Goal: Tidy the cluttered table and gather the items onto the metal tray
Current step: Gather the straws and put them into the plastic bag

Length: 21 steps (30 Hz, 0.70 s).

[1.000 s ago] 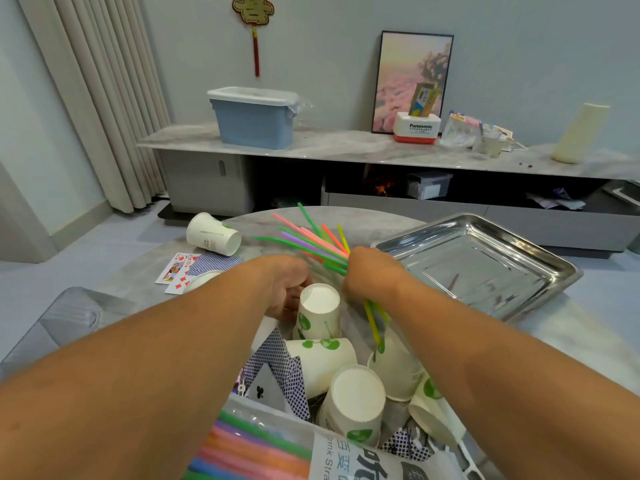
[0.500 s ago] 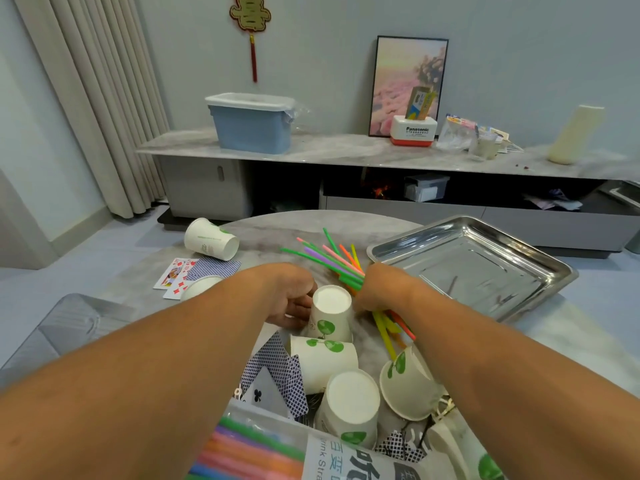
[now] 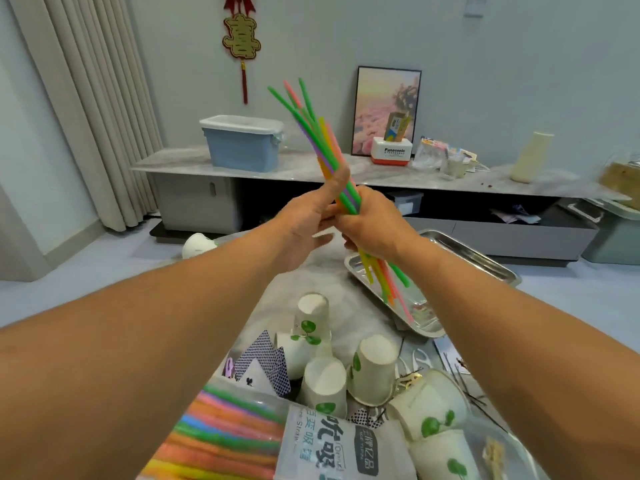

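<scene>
Both forearms cover much of the grey marble surface (image 3: 322, 258), and the rectangular metal tray (image 3: 478, 252) is partly hidden behind the right wrist. The right hand (image 3: 375, 221) curls its fingers round a bundle of thin coloured plastic straws (image 3: 320, 140), held upright in the air above the tray's near corner; the left hand (image 3: 308, 220) pinches the same bundle with thumb up. White paper cups with green leaf prints (image 3: 375, 370) crowd the near edge. A straw packet (image 3: 332, 445), cut off below, reads "Straw"; a box on the sideboard reads "Panasonic" (image 3: 393, 152).
</scene>
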Each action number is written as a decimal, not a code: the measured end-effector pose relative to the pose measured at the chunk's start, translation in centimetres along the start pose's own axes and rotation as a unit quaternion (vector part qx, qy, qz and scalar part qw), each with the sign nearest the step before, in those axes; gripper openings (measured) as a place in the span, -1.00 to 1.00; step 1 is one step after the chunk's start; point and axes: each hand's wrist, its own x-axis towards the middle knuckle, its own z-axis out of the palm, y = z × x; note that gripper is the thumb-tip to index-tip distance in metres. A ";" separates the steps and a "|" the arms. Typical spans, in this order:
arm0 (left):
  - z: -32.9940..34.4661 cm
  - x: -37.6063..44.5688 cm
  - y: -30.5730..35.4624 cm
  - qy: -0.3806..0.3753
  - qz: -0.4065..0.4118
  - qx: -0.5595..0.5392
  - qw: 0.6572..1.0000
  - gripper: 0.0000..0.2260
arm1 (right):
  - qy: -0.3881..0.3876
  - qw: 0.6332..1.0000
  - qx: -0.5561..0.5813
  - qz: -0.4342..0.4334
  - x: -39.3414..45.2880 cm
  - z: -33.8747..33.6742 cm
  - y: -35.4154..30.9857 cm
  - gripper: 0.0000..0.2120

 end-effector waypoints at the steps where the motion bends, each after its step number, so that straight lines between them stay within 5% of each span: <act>1: 0.9 -0.6 0.9 -0.001 0.016 0.002 1.000 -0.23 | 0.002 1.000 -0.005 -0.011 -0.6 -0.3 -0.7 -0.84; 3: 2.7 -1.7 2.3 0.029 0.036 -0.006 0.999 -0.17 | 0.006 1.000 -0.011 -0.023 -2.3 -0.8 -2.1 -0.87; 8: 5.9 -4.6 4.4 0.213 0.037 -0.012 0.976 -0.57 | 0.012 0.998 -0.033 -0.049 -7.4 -1.9 -5.4 -0.79; 11: 6.7 -7.4 5.5 0.224 0.047 -0.025 0.973 -0.80 | 0.009 0.999 0.014 -0.042 -10.4 -2.2 -7.0 -0.68; 16: 7.4 -13.0 8.0 0.262 0.099 -0.096 0.955 -0.80 | -0.034 0.994 0.104 -0.023 -15.4 -2.7 -8.9 -0.71; 21: 7.5 -17.7 10.5 0.312 0.141 -0.109 0.933 -0.82 | -0.078 0.976 0.203 -0.003 -21.0 -2.9 -9.2 -0.53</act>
